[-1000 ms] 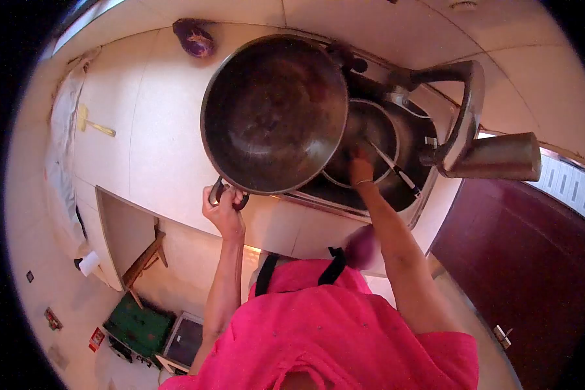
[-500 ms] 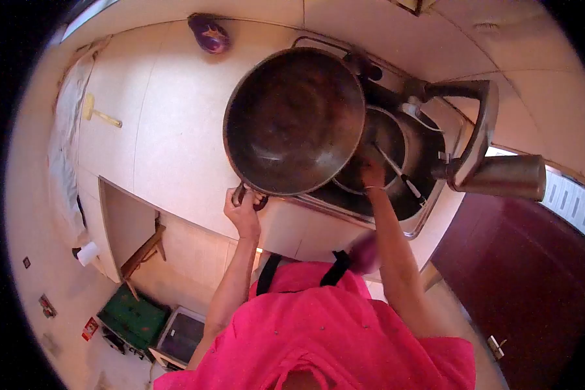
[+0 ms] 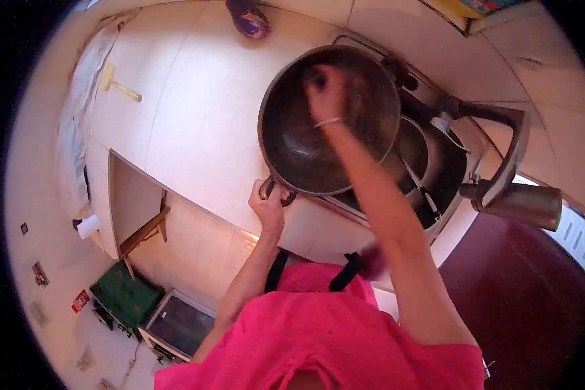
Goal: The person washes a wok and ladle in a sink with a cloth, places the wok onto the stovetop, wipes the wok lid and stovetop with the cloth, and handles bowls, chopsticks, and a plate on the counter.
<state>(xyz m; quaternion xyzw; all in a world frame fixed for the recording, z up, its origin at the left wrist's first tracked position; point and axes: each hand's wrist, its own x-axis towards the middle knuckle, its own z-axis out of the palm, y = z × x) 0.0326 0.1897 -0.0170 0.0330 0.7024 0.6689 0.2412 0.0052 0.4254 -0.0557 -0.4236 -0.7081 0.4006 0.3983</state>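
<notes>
"What are you watching in the middle of your feed?"

"From out here I'm looking down on a large, round, dark metal wok (image 3: 296, 144). It's overlapping the left part of a dark, metal-rimmed sink (image 3: 454, 172) and the edge of a smooth white table (image 3: 208, 97)."

"How is it being held?"

"The left hand (image 3: 266, 203) is closing tightly around the wok's dark looped handle (image 3: 267, 186), on the side nearest the person. The right hand (image 3: 328, 94), wearing a thin pale bracelet (image 3: 329, 121), is reaching into the bowl, towards its far side. It's blurring on my screen, and a dark patch (image 3: 317, 80) is showing at its fingers, so I can't tell whether it's holding anything."

"And around the wok?"

"A round, dark, pale-rimmed pan (image 3: 415, 144) is sitting in the sink, partly hidden by the wok, with a slim white-and-black utensil (image 3: 422, 185) leaning there. A bent dark-metal tap (image 3: 520, 140) is standing beside the sink's right end."

"Farther off?"

"A glossy purple eggplant (image 3: 250, 22) is lying at the table's far edge, and a pale-yellow T-shaped tool (image 3: 122, 88) is lying well to the left."
</notes>
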